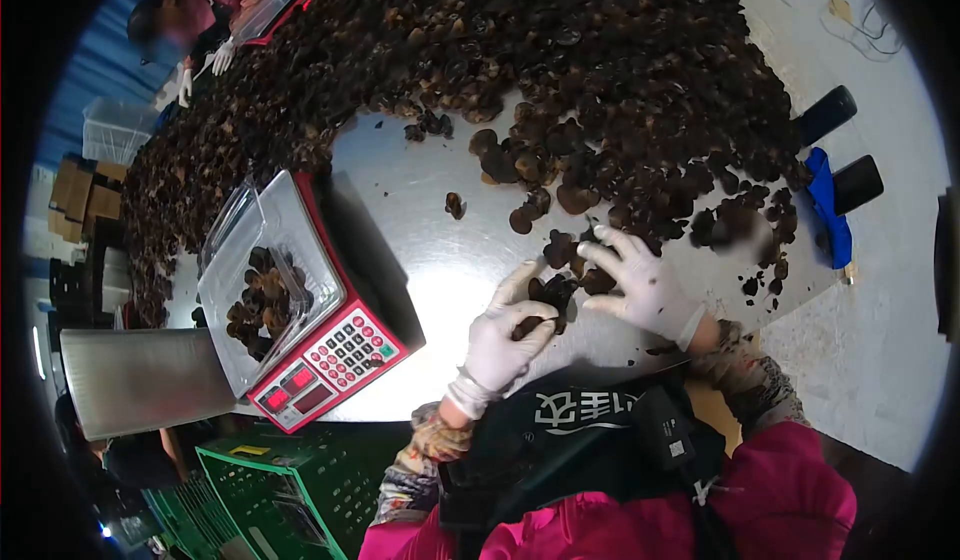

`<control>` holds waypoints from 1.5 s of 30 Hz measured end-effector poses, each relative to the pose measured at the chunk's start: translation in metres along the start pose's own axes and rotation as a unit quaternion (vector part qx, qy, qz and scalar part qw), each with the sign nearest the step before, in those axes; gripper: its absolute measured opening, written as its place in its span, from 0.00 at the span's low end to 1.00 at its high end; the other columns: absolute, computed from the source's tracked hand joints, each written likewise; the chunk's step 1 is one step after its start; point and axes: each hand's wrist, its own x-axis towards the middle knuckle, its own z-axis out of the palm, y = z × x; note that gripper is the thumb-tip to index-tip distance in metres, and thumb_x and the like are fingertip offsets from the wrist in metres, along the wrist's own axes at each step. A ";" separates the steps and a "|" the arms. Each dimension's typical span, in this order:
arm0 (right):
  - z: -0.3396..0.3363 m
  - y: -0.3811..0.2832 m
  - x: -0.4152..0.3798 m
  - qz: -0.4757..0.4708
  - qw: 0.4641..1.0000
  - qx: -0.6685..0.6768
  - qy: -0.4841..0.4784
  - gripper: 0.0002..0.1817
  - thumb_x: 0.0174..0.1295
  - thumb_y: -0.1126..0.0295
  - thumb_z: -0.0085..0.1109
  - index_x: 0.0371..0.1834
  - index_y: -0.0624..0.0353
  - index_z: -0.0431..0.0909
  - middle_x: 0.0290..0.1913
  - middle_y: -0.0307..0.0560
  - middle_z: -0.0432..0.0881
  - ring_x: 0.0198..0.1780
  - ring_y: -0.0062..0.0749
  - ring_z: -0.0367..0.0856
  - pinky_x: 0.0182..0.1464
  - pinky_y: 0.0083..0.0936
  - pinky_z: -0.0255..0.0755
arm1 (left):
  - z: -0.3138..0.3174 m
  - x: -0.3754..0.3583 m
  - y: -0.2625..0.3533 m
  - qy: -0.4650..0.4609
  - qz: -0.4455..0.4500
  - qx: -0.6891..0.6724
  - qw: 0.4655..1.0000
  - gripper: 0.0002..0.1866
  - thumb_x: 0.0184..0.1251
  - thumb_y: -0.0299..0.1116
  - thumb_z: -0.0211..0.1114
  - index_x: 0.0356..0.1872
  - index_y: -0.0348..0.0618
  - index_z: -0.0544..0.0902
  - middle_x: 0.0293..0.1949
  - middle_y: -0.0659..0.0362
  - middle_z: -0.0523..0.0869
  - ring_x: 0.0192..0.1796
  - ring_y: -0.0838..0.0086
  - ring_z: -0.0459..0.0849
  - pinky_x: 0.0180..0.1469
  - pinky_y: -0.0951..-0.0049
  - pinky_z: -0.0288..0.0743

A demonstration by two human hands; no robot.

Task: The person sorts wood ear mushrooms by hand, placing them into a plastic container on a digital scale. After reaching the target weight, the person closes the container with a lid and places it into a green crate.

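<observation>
My left hand (503,345), in a white glove, has its fingers curled around some dark wood ear mushrooms (556,294) above the metal table (440,250). Close by on the right, my right hand (645,282), also gloved, has its fingers stretched out and apart. Its fingertips are at a small brown mushroom piece (598,281); whether they touch it is hard to tell. A large heap of wood ear mushrooms (560,50) covers the far side of the table, and loose pieces lie between it and my hands.
On the left stands a red scale (340,350) bearing a clear plastic tray (225,300) with mushrooms inside. Green crates (270,500) are below the table edge. Dark objects and a blue item (826,210) lie at right. Another person (205,10) in white gloves works at the far left.
</observation>
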 end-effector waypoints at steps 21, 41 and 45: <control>0.000 0.029 0.014 0.004 0.988 0.154 0.006 0.24 0.59 0.62 0.63 0.57 0.59 0.73 0.53 0.45 0.76 0.47 0.40 0.81 0.50 0.29 0.77 | -0.018 -0.027 -0.009 0.137 -0.218 -0.309 0.915 0.05 0.63 0.21 0.62 0.37 0.33 0.84 0.43 0.58 0.83 0.32 0.81 0.78 0.36 0.81 0.72; 0.031 -0.014 0.021 -0.047 0.989 -0.124 -0.066 0.21 0.54 0.63 0.63 0.52 0.52 0.74 0.51 0.42 0.75 0.46 0.35 0.80 0.42 0.28 0.79 | -0.013 -0.027 -0.021 0.174 -0.217 -0.331 0.902 0.04 0.64 0.21 0.61 0.37 0.35 0.83 0.41 0.59 0.83 0.31 0.80 0.77 0.35 0.81 0.73; 0.007 0.003 0.029 -0.031 0.994 0.017 -0.099 0.14 0.53 0.69 0.63 0.43 0.53 0.78 0.54 0.41 0.75 0.46 0.37 0.80 0.42 0.31 0.79 | -0.014 -0.028 -0.017 0.167 -0.198 -0.340 0.904 0.05 0.64 0.21 0.61 0.38 0.33 0.83 0.44 0.58 0.82 0.32 0.80 0.78 0.39 0.80 0.74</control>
